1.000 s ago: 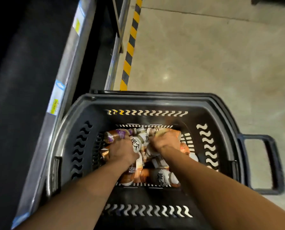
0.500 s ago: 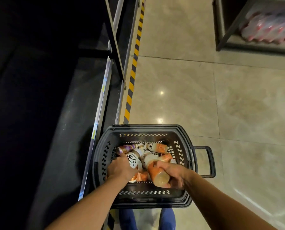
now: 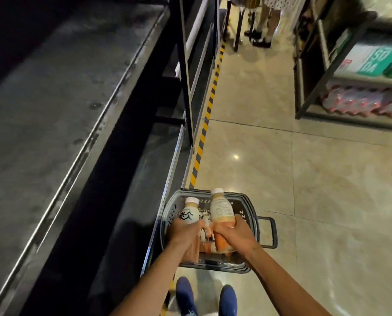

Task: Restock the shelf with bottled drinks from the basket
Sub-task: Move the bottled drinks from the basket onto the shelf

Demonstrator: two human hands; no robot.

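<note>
step: carry bottles to shelf | left hand [image 3: 183, 231] grips left bottle [image 3: 189, 215], right hand [image 3: 234, 233] grips right bottle [image 3: 221, 208] | both upright over basket [image 3: 252, 215] (more inside) | tip: hold caps up, set each squarely on shelf [image 3: 53, 110], label outward

Each hand gripped a bottle above the basket [image 3: 247, 202]: left hand [image 3: 184, 230], left bottle [image 3: 189, 213]; right hand [image 3: 234, 232], right bottle [image 3: 221, 209].

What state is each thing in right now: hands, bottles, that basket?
Left hand: grips a white-capped bottle labelled with black characters, cap up.
Right hand: grips a white-capped bottle with orange base, cap up.
Dark grey plastic basket: on the floor, more bottles inside.
</note>
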